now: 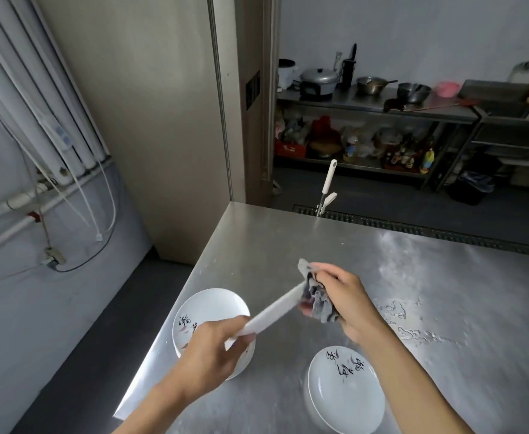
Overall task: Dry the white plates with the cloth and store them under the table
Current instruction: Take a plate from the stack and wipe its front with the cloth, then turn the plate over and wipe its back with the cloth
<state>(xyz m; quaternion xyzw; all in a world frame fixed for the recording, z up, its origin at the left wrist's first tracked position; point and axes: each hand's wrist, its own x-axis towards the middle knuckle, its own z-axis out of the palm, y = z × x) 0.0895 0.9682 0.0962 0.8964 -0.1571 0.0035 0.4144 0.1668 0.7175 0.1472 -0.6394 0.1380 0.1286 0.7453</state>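
My left hand grips the near rim of a white plate, held edge-on above the steel table. At the plate's far rim my right hand holds a crumpled grey cloth pressed against it. A stack of white plates with black brush writing sits at the table's left edge, partly behind my left hand. Another white plate with writing lies near the front edge between my forearms.
Water droplets and streaks spread over the table to the right. A white mop handle stands behind the table's far edge. Steel shelving with pots and bowls lines the back wall. Dark floor lies to the left.
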